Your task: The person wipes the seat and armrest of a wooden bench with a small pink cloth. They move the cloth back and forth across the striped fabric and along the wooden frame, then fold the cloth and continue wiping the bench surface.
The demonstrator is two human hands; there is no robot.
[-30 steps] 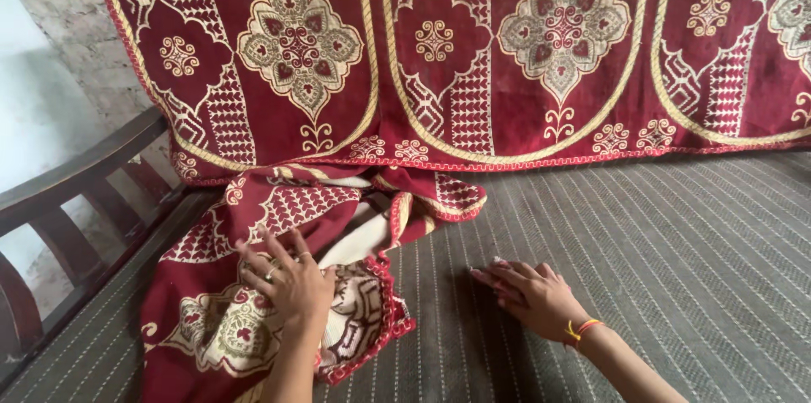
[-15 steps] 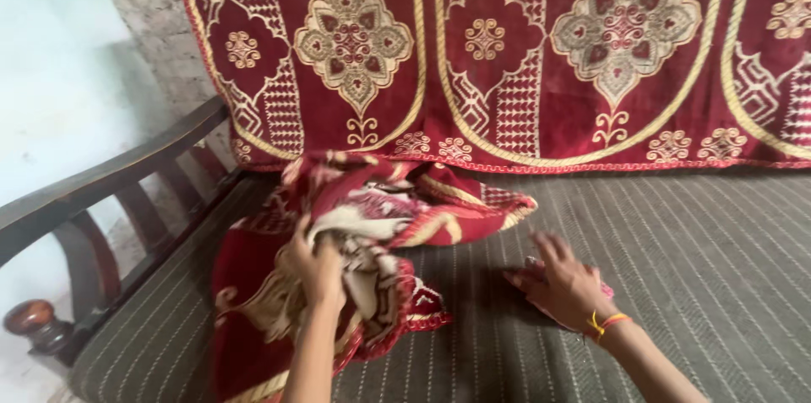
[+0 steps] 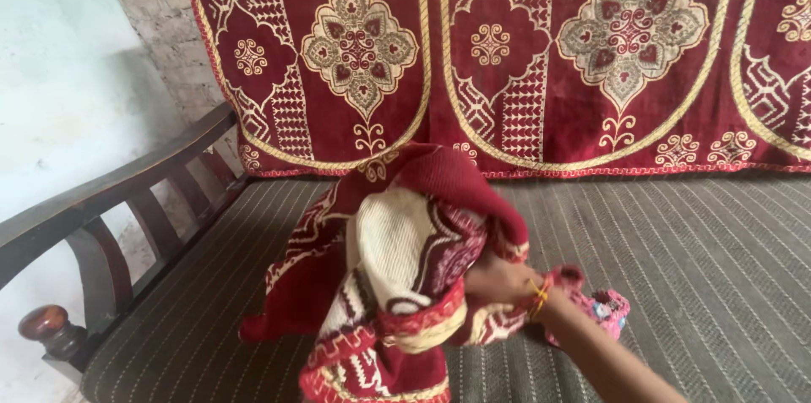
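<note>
The loose red patterned cloth (image 3: 397,276) is up off the sofa seat (image 3: 676,234), bunched into a tall heap right in front of the camera, its cream underside showing in the middle. The heap's long axis runs roughly twelve to six, from the maroon fold at its peak down to the fringed hem at the bottom edge of the view.

The right hand (image 3: 498,278) comes in from five o'clock and is closed on the cloth's right flank, at about three o'clock from the bundle's centre; a thread band sits on the wrist. That is the only hand in sight, and so the nearer one. The left hand does not show at all, whether behind the folds or out of view, so its grip cannot be told.

Just beside the right wrist, at four o'clock, lies a small pink item (image 3: 601,310), partly hidden.

The count: one loose cloth, one matching cover (image 3: 541,57) draped over the backrest at twelve, one wooden armrest (image 3: 101,200) at nine, one pink item.
</note>
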